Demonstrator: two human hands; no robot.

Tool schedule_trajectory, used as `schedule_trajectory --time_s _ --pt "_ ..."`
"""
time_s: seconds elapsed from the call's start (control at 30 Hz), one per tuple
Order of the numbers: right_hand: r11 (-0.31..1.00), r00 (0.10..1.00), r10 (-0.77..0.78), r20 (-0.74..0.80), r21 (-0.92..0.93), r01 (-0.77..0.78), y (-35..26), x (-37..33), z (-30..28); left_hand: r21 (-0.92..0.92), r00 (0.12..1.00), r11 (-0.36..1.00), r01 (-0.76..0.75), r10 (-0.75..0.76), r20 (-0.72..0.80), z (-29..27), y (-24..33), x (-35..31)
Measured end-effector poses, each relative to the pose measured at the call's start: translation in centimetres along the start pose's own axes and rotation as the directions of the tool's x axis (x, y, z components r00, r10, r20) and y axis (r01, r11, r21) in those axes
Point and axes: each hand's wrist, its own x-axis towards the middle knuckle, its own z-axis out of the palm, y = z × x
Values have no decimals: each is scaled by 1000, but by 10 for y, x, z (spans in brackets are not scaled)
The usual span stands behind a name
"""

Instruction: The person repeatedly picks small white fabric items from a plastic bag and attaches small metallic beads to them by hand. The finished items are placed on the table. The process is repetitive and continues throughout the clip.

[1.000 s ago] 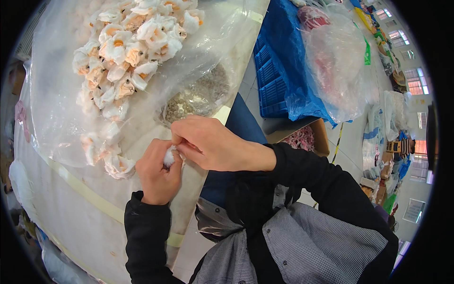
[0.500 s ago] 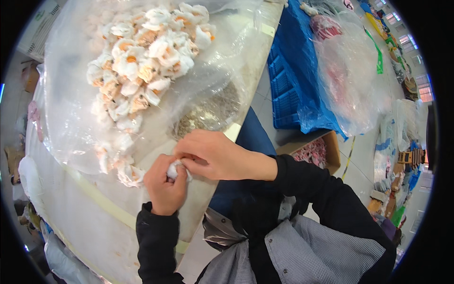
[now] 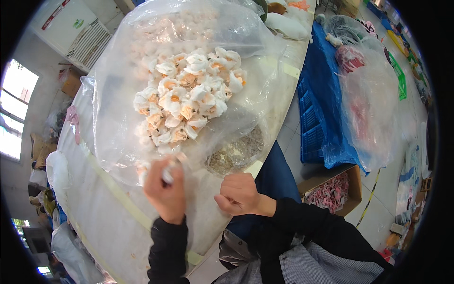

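Observation:
A heap of small white-and-orange fluffy fabric pieces lies on a clear plastic sheet or bag on the table. At the near edge of the heap is my left hand, smeared by motion, with its fingers curled round a small white fabric piece that shows between them. Over the table's right edge my right hand is closed, knuckles up; whatever its fingers hold is hidden. Just beyond it sits a clear plastic bag of small greyish-brown bits.
Pale tape strips cross the table. To the right stand a blue crate lined with blue plastic, a large clear bag of pinkish stuff, and a cardboard box of pink scraps. A white cabinet-like unit stands far left.
My hands have parted. The left has moved toward the heap with the white piece, while the right has drawn away to the right. The whole view has shifted, showing more of the room.

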Motion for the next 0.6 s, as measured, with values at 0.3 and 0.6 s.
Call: schedule_trajectory --time_s 0.3,0.6 --pt "986 996 51 73 -165 -38 -9 8 4 77 966 982 -174 185 -178 -38 25 82" --pt "972 992 81 100 -228 -56 -10 7 13 -252 966 953 171 -213 -150 -131 -54 -22"
